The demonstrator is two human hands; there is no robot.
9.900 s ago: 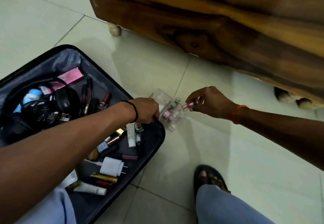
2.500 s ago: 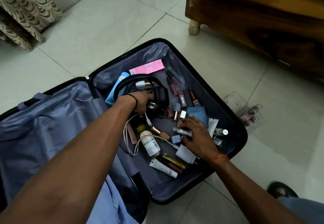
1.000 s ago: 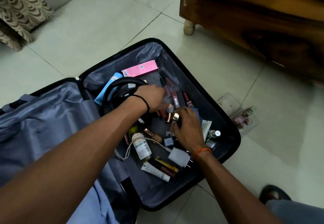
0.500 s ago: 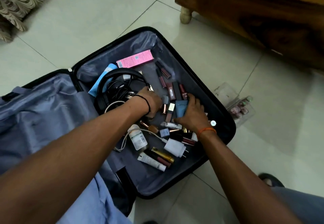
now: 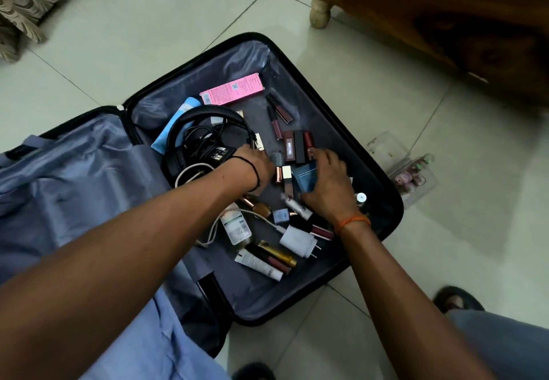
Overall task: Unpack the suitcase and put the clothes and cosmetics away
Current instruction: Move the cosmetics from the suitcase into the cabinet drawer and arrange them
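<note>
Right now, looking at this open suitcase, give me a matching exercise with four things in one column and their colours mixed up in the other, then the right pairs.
Things:
1. box
2. headphones
3. charger plug
4. wrist thread on the right hand

Colours:
A. white
B. orange
C. pink
D. black

Right pairs: 1-C, 2-D, 3-A, 4-B. The first three lie inside the suitcase.
</note>
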